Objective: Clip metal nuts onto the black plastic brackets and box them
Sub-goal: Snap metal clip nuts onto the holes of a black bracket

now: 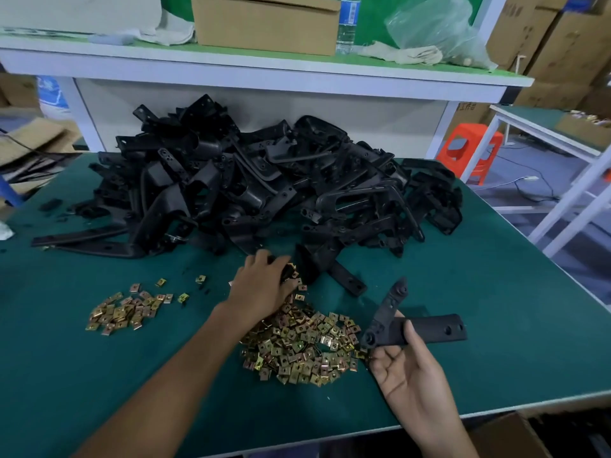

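Below the tabletop's (496, 292) near edge, toward its right corner, the flap of a brown carton (509, 431) shows. Just above it the right hand (408, 368) lies palm up over the near right part of the green mat, thumb pressed across a black plastic bracket (433, 330) and fingers under it, so that the bracket is gripped clear of the surface; one of its arms points away from the person, the other toward the right edge, with holes showing in both. Beside that hand, in the near middle, lies the large heap of metal nuts (297, 345), brass-coloured and square. The left hand (264, 287) reaches across to the far end of this heap, palm down, fingers bent among the nuts and against a dark part; whether they hold anything cannot be told. A smaller heap of nuts (122, 314) lies well apart toward the left edge, a few strays beyond it. Across the far half sprawls the pile of black brackets (264, 186), reaching the back edge. On the raised shelf (264, 81) behind stand a cardboard box (267, 24), a water bottle (347, 24) and a crumpled plastic bag (436, 28). Past the right edge stands an orange stool (469, 150).
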